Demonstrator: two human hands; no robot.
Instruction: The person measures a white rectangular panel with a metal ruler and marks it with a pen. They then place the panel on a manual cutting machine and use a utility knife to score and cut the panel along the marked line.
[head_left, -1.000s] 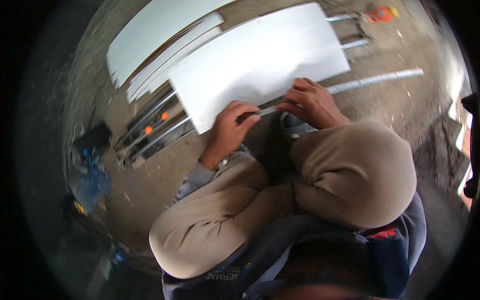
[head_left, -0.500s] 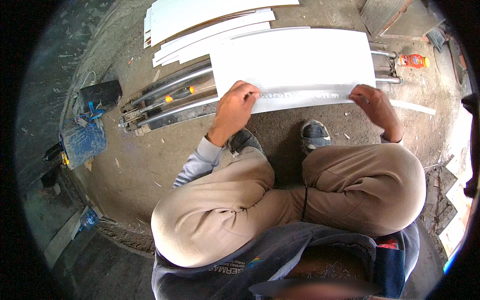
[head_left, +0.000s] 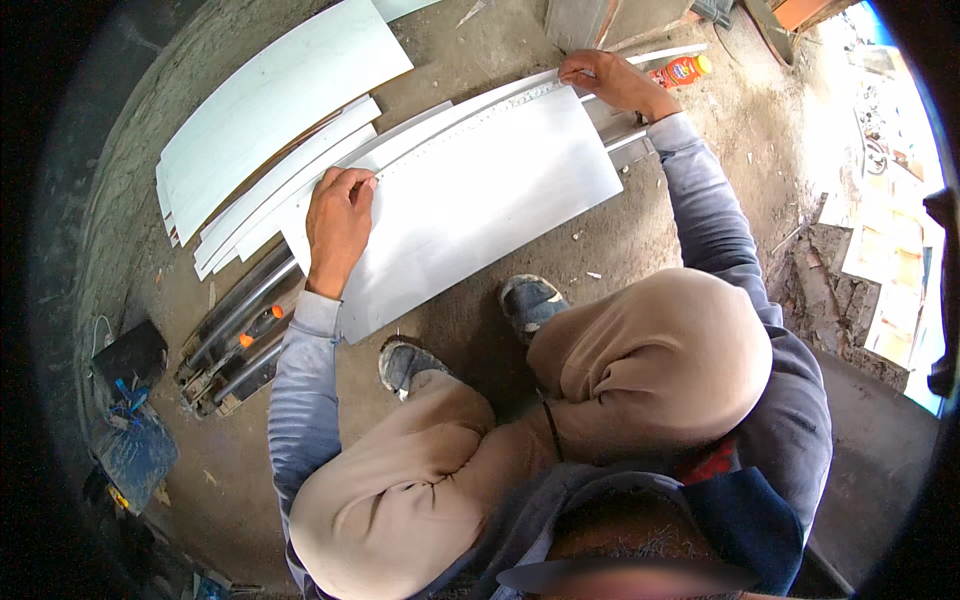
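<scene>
A white rectangular board [head_left: 480, 200] lies across a low frame with two metal rails [head_left: 240, 312]. Along its far edge runs a long pale strip [head_left: 470, 117] with dark broken marks, its right end reaching past the board. Fingers of my left hand [head_left: 338, 225] are pinched on the strip near the board's far left corner. At the far right corner, my right hand [head_left: 622, 84] pinches the same strip, arm stretched out. An orange-and-black handle [head_left: 262, 325] lies between the rails, left of the board.
Stacked white panels [head_left: 285, 95] and narrow white strips [head_left: 290, 180] lie beyond my left hand. Past my right hand is a red bottle [head_left: 682, 70] with a yellow cap. A dark bag [head_left: 135, 355] and a blue plastic bag [head_left: 140, 435] rest at the left.
Both hands have carried the strip from the board's near edge to its far edge. My view has swung, so the board now appears tilted and farther left.
</scene>
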